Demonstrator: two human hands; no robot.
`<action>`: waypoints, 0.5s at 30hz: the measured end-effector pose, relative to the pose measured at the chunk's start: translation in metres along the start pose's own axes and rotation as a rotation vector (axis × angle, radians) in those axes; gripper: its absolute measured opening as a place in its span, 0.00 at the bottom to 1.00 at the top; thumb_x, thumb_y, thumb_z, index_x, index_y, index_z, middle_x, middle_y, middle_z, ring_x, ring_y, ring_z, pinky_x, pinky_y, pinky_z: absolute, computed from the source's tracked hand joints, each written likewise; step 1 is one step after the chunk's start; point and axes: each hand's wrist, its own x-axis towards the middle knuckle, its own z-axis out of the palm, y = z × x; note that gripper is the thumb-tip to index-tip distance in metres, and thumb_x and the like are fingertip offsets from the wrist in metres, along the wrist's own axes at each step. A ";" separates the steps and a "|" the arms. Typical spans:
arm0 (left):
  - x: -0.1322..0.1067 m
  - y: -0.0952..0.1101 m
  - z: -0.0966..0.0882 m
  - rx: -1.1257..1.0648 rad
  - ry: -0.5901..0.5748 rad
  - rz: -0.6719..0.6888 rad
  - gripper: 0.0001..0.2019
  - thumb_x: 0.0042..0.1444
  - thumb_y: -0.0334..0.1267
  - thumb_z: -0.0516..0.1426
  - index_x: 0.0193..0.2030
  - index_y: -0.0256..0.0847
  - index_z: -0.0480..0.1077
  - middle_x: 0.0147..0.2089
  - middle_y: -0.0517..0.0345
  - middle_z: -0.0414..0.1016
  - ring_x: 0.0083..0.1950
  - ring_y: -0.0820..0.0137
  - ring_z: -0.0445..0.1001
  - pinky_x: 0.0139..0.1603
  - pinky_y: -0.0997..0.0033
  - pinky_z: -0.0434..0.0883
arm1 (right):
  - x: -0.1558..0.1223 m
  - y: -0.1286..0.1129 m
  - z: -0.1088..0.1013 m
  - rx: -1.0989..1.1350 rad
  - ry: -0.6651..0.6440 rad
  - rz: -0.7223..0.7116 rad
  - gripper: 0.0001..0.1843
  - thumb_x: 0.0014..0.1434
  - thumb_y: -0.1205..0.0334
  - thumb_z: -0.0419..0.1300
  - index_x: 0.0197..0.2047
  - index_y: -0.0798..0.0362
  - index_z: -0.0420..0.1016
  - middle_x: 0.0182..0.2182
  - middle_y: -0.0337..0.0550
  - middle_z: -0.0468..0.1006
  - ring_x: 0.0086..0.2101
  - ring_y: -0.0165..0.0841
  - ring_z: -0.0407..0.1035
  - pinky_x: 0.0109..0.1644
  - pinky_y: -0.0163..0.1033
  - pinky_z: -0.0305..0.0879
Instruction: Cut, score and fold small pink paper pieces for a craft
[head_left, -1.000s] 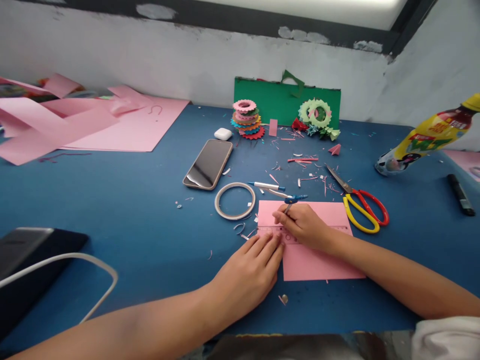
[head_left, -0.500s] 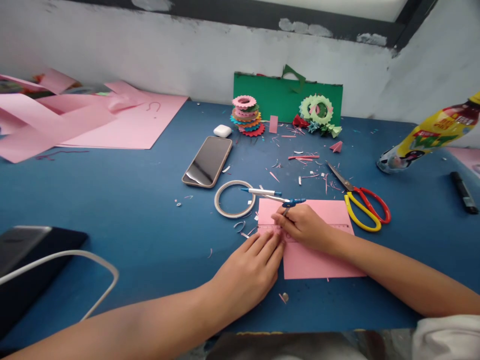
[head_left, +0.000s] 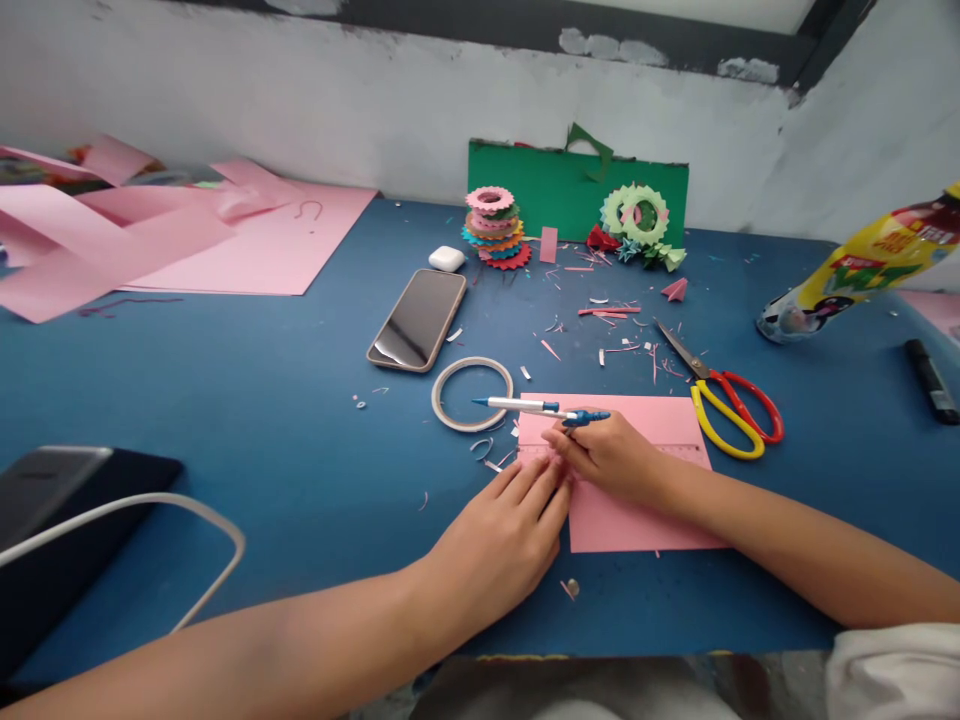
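Right hand (head_left: pixel 611 460): fingers curled shut around the blue hinge end of a drawing compass (head_left: pixel 536 407), held low over the pink paper sheet (head_left: pixel 637 520). The compass arm with the white pen stretches left from the hand, its tip above the blue table (head_left: pixel 262 400) just beside the tape ring (head_left: pixel 472 394).

Left hand (head_left: pixel 499 545): open and flat, palm down, holding nothing. Its fingertips (head_left: pixel 551 480) press on the left edge of the pink sheet, where a clear ruler (head_left: pixel 679 452) lies across the paper (most of the ruler is faint and partly hidden under the right hand).

Pink paper sheet: flat on the table directly in front of the person, beneath both hands.

Right of the sheet: scissors (head_left: pixel 724 405) with one red and one yellow handle, blades pointing away to the upper left. Further right, a yellow bottle (head_left: pixel 855 270) and a black marker (head_left: pixel 930 380).

Left of the tape ring: a phone (head_left: pixel 418 320), screen up, with a small white case (head_left: pixel 447 258) beyond it.

Rear of table: a stack of coloured paper rosettes (head_left: pixel 495 228), a green card (head_left: pixel 555 195) standing against the wall, pale green rosettes (head_left: pixel 634 212) in front of it, and scattered paper trimmings (head_left: pixel 607 330).

Far left: large pink sheets (head_left: pixel 225 250). Near left corner: a dark device (head_left: pixel 52 520) with a white cable (head_left: pixel 187 515) looped over it.
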 end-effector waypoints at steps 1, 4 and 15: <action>0.000 0.000 0.000 -0.004 -0.004 0.000 0.18 0.59 0.32 0.49 0.54 0.29 0.67 0.57 0.42 0.69 0.58 0.55 0.66 0.58 0.58 0.65 | 0.000 -0.001 0.000 -0.002 0.003 0.001 0.24 0.67 0.57 0.43 0.26 0.56 0.70 0.23 0.47 0.75 0.26 0.31 0.68 0.32 0.35 0.57; 0.000 0.000 -0.001 -0.020 -0.004 -0.001 0.17 0.59 0.33 0.49 0.54 0.29 0.67 0.56 0.42 0.69 0.58 0.56 0.67 0.57 0.58 0.65 | 0.001 -0.001 0.000 -0.010 -0.008 0.002 0.23 0.67 0.57 0.43 0.27 0.56 0.71 0.24 0.46 0.75 0.26 0.30 0.67 0.32 0.35 0.56; -0.003 -0.001 0.002 -0.040 0.019 -0.006 0.18 0.61 0.34 0.48 0.56 0.31 0.66 0.57 0.44 0.69 0.57 0.57 0.67 0.57 0.57 0.65 | 0.002 0.004 -0.003 0.149 0.053 0.089 0.21 0.66 0.57 0.46 0.27 0.57 0.71 0.23 0.43 0.73 0.25 0.28 0.67 0.32 0.34 0.59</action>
